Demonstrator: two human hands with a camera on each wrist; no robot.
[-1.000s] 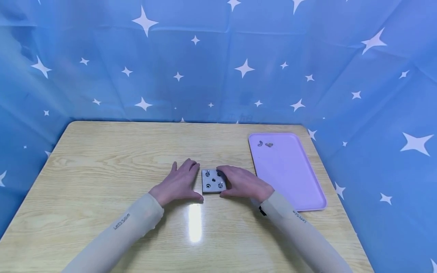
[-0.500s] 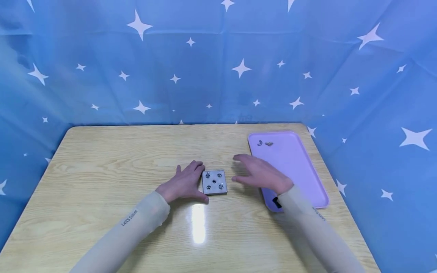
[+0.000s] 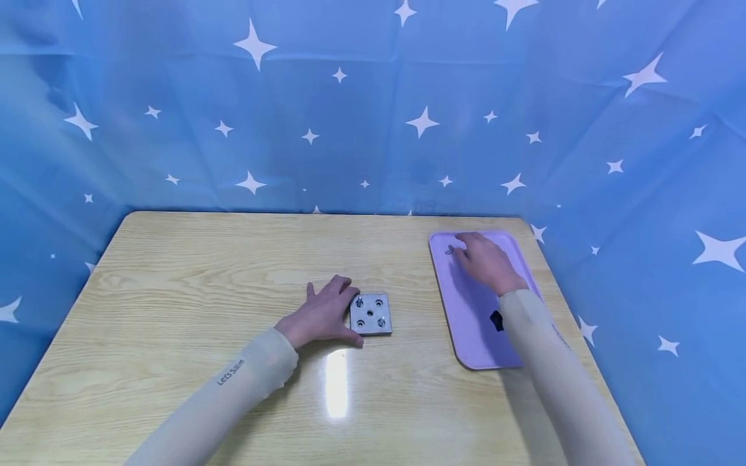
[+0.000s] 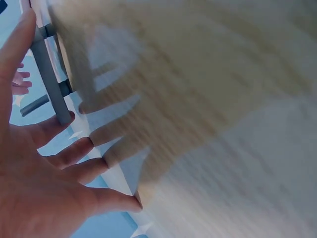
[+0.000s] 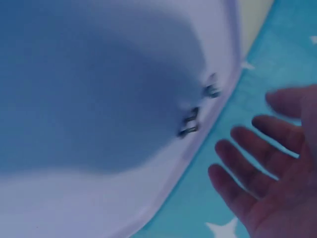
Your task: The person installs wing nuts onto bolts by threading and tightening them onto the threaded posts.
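Observation:
In the head view, a square grey metal plate [image 3: 370, 321] lies on the table, with two upright pins and several holes in its top. My left hand [image 3: 323, 315] holds its left side, thumb at the near corner and index finger at the far one. Edge-on in the left wrist view, the plate [image 4: 52, 82] sits between thumb and index finger while the other fingers spread out. My right hand [image 3: 488, 262] hovers over the purple tray [image 3: 466, 340], fingers apart and holding nothing. Two small metal pieces, one a curved piece [image 3: 449, 250], lie there near its fingertips, blurred in the right wrist view.
The wooden table [image 3: 204, 259] ends at a blue cloth [image 3: 373, 97] with white stars, hung behind and along both sides. The tray has a low raised rim and stands near the table's right edge.
My right hand has let go of the plate's right side and moved right and away, over the tray's far end. My left hand has come closer in and stays at the plate.

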